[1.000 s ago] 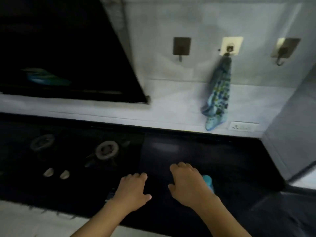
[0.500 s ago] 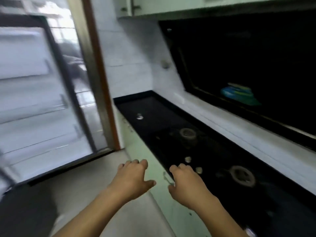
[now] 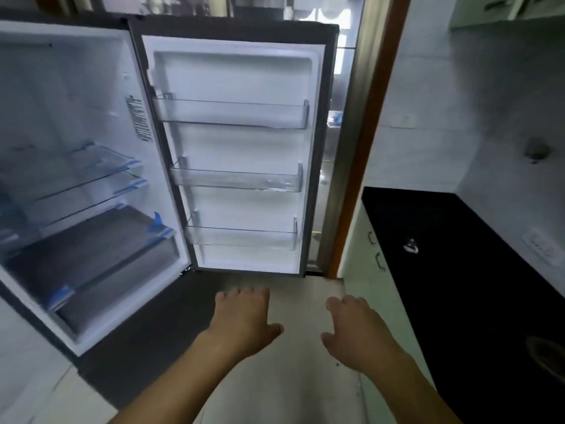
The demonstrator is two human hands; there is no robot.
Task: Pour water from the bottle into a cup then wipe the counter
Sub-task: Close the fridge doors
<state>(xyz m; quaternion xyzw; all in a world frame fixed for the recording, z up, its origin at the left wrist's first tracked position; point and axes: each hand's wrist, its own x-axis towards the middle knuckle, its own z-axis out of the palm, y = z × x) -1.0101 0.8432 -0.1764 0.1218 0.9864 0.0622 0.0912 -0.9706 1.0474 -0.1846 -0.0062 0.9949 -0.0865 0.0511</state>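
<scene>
Left hand [image 3: 244, 319] and right hand [image 3: 357, 330] hang at lower centre, fingers relaxed, holding nothing. The black counter [image 3: 458, 286] runs down the right side; an open fridge [image 3: 91, 117] fills the upper left

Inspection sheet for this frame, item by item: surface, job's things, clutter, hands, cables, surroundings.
Surface: black counter at the right; too dark to tell whether it is wet.
Job's things: nothing seen.
Clutter: one small shiny object on the counter.
Grippers: left hand and right hand held out over the floor, fingers relaxed, holding nothing.
Cables: nothing seen.
Surroundings: fridge open, its door swung wide with three clear door shelves; cabinet handles below the counter; wall socket above it.
</scene>
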